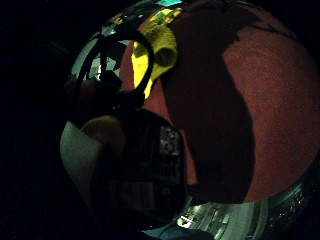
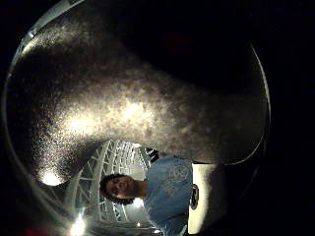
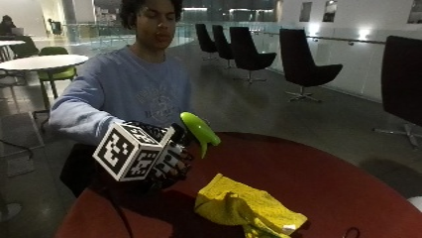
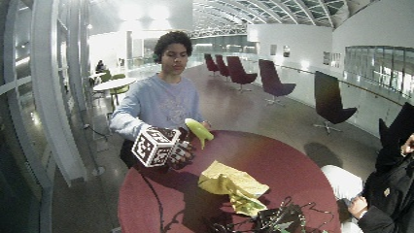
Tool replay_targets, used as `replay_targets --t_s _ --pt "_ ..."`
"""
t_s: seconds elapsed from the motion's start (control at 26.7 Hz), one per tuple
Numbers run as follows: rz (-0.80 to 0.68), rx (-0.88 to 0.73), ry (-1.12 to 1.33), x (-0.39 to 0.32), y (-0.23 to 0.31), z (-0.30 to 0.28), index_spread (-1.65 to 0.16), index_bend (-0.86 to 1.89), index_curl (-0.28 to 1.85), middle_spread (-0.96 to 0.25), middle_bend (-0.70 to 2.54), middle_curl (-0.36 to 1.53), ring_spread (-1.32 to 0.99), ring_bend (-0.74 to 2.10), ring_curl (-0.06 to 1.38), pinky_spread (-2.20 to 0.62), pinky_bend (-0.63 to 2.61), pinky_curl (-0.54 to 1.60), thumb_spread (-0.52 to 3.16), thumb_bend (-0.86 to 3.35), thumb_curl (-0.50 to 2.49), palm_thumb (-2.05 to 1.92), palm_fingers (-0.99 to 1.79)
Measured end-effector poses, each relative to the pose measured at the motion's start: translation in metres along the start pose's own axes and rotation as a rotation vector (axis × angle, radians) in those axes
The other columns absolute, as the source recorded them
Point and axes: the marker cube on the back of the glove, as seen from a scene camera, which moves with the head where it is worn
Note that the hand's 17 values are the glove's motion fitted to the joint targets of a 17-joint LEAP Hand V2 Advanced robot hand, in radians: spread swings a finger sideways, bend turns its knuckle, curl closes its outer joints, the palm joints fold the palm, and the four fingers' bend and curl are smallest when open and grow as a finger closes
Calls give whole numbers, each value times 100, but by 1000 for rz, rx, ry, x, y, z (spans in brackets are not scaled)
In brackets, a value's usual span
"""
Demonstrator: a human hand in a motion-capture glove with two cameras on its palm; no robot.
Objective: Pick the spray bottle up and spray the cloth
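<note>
While a person sat behind a round red tabletop [image 3: 316, 173], the gloved right hand [image 3: 168, 161] was at the centre-left of the outside view, raised above the tabletop. Its fingers were curled around the spray bottle [image 3: 198, 130], whose bright green head and nozzle stuck up above the fingers and pointed toward the lower right of the frame. The bottle body was mostly hidden by the hand. In the thumb side palm view a pale, frosted curved surface filled nearly the whole frame, which suggested the bottle sat close against the palm.

The yellow cloth [image 3: 247, 206] lay crumpled on the tabletop at the lower centre of the outside view, near the hand but apart from it and lower than the nozzle. The little finger side palm view showed the cloth [image 1: 157, 50] on the red surface at the upper part of the frame.

Judging from this, the bottle was lifted and spraying had yet to come. The nozzle seemed aimed slightly past the cloth, so mist could land on the bare tabletop. Whether a finger sat on the trigger could not be seen; a poor reach there might tilt the bottle or weaken the spray.
</note>
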Motion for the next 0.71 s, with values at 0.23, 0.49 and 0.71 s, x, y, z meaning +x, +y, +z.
replay_targets --t_s 0.23,0.49,0.71 --pt "63 -12 41 2 -9 4 -22 15 41 -6 27 45 0 36 38 25 20 34 76 -3 60 93 111" --pt "106 -42 62 2 -13 8 -22 15 41 -6 28 45 0 36 38 25 20 34 76 -3 61 92 111" --pt "144 -54 87 3 -17 9 -22 15 41 -5 28 45 0 36 38 25 20 35 77 -3 62 92 111"
